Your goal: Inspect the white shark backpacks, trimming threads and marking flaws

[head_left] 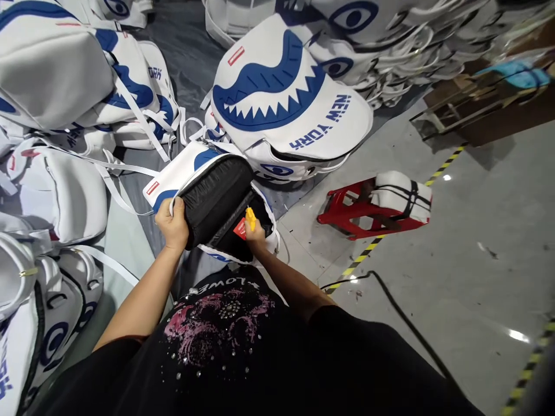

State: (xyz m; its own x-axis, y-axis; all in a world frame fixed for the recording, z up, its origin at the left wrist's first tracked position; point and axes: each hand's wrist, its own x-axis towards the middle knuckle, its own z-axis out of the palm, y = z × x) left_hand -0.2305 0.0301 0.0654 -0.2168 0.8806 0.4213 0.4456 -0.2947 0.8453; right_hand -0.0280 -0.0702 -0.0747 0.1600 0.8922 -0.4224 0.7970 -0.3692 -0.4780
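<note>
Just left of centre, a white and blue bag [221, 199] lies open, its black lining showing. My left hand [173, 224] grips the bag's edge at its left side, fingers closed on it. Inside the opening on the right, my right hand [256, 236] is closed around a small yellow tool [250, 218] with a thin tip pointing up. A red label [240, 229] shows on the lining beside the tool. Directly behind is a larger white bag [277, 86] with blue jagged teeth and NEW YORK lettering.
White bags [52, 69] with loose straps are piled at the left, and more [381, 52] at the back right. On the grey floor to the right stands a red stool [355, 216] with a white padded top. A dark cable [403, 315] crosses the floor.
</note>
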